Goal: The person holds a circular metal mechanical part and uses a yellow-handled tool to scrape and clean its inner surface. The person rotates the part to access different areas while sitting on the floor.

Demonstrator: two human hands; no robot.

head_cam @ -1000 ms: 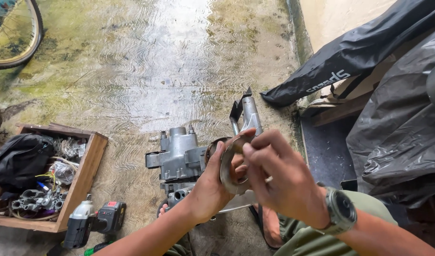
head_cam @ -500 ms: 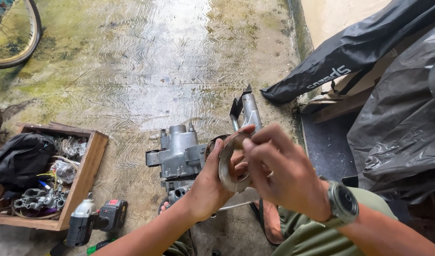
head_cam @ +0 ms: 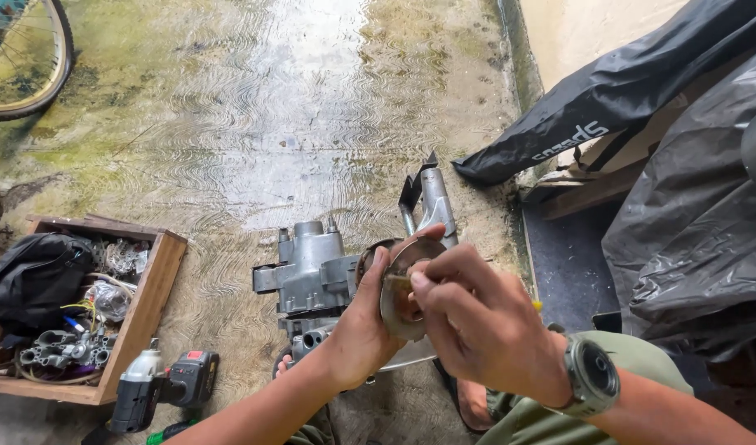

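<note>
Wet, mossy concrete floor (head_cam: 254, 107) is lit by daylight glare at 12 o'clock. A pale wall (head_cam: 592, 33) is seen at 1 o'clock, black plastic sheeting (head_cam: 691, 239) at 3.

Grey engine casing (head_cam: 312, 268), brown wooden box (head_cam: 151, 309), black-and-red drill (head_cam: 168, 387), black tarp (head_cam: 642, 82)

A round, rusty-brown metal disc (head_cam: 404, 290) with a paler worn rim is held on edge between both hands, its dished face turned toward the right, just in front of a grey engine casing (head_cam: 312, 268).
</note>
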